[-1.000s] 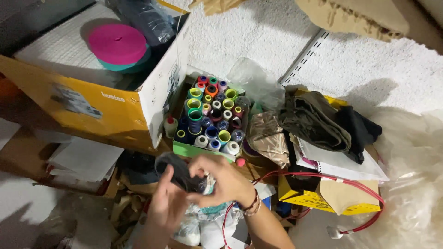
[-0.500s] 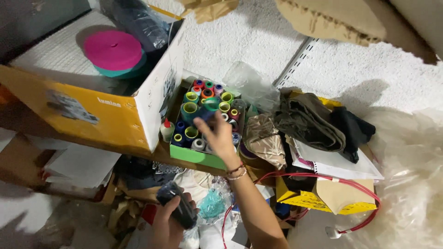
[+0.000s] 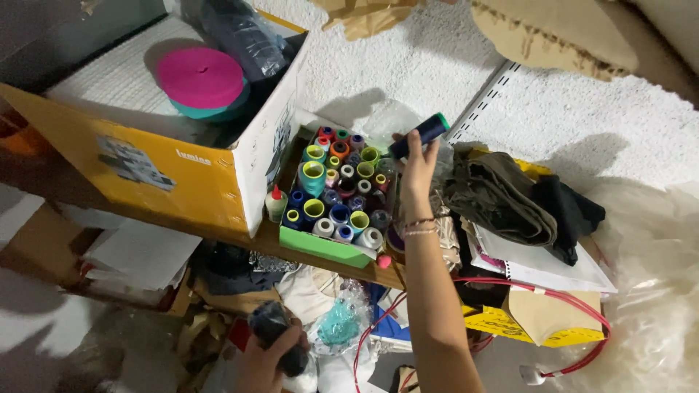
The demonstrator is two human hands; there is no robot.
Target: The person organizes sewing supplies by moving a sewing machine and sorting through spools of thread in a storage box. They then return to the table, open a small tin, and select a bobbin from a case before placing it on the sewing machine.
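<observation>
Head view, one cam only.

Item 1: our right hand [image 3: 419, 166], arm stretched up from 6 o'clock, wrist w/ bracelets, fingers pinching a dark blue thread spool [image 3: 420, 135] w/ green end cap. Spool is tilted, lifted clear above the green spool box [image 3: 320, 247], at approx 1 o'clock of the box's contents, not touching them.

Item 2: our left hand [image 3: 271, 355], low at 7 o'clock of frame, fingers curled tight round a dark spool [image 3: 271, 329]; arm bent, held near the clutter below the shelf.

Item 3: box holds many upright spools, mixed colours: green, blue, white, orange. We judge: one spool out of the box and one in the other hand; the rest sit in their rows, so most of the sorting looks undone.

Item 4: yellow-and-white carton [image 3: 167, 175] at 10 o'clock, pink tape roll [image 3: 200, 76] inside. Folded olive cloth [image 3: 495, 196] at 3 o'clock of the box.
</observation>
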